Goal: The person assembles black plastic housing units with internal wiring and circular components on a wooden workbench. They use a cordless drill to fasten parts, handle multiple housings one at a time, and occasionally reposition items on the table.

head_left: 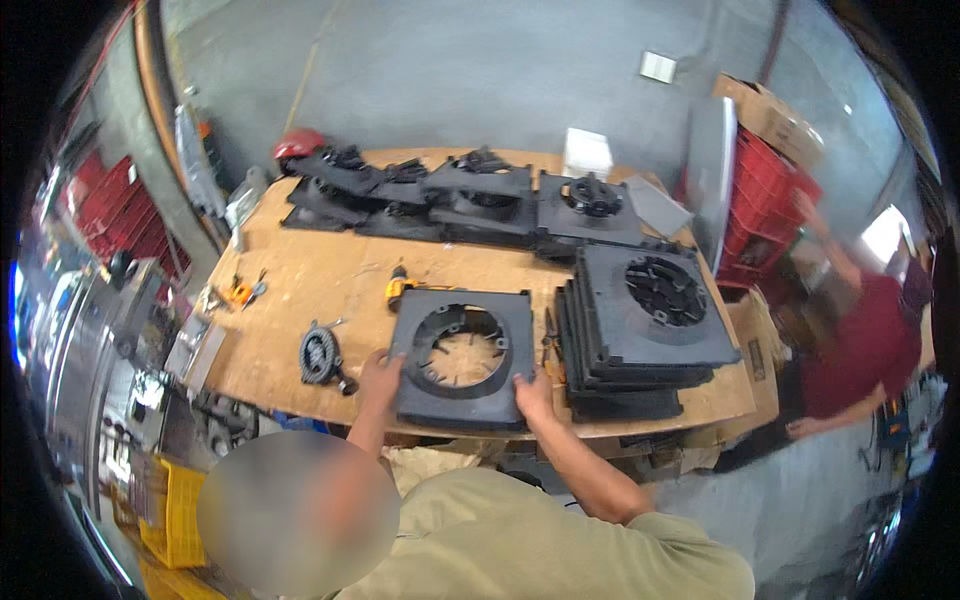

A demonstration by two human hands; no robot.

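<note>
— Two hands on what?
— Left hand (381, 375) and right hand (534, 393) have fingers clamped on opposite sides of a black square frame (462, 358), lying at the table's (320, 275) near edge beside a stack of panels (645, 335).

Both hands (380, 375) (535, 392) forward — fingers curled, gripping.

A brown cardboard box (768, 112) sits open on red crates (765, 190) at the far right. A small white box (586, 152) stands at the bench's (300, 290) far edge.
</note>
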